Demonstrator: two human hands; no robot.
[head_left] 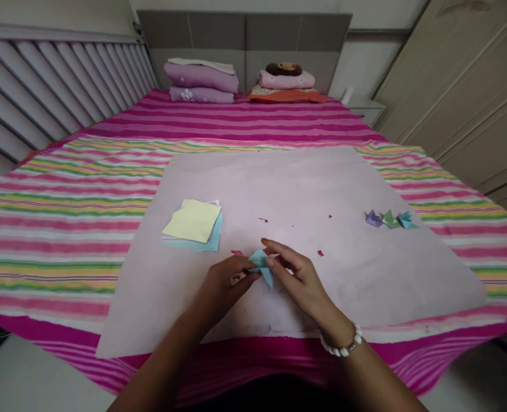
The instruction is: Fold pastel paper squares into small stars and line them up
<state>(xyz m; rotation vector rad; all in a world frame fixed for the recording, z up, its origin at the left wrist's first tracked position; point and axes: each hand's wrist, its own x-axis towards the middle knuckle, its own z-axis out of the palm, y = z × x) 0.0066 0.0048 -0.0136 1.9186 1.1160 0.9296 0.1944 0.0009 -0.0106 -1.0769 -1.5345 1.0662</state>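
A small folded piece of light blue paper [260,259] is held between both hands, above the large pale sheet [253,189]. My left hand [228,281] pinches its left side between thumb and fingers. On its right side, the thumb and fingers of my right hand [298,280] close on the paper, with the index finger reaching past its top. A pointed flap hangs down between the hands. To the left lies a stack of square paper [193,220], pale yellow on top with blue showing beneath. Three folded paper pieces, purple [373,218], green [389,219] and blue [407,220], stand in a row at the right.
Small red scraps [320,253] and dark specks lie scattered on the sheet. Beneath it is a striped bedspread [64,229]. Folded bedding [202,83] and an orange-edged pile [288,94] sit by the headboard [245,46]. A wardrobe [463,86] stands at the right.
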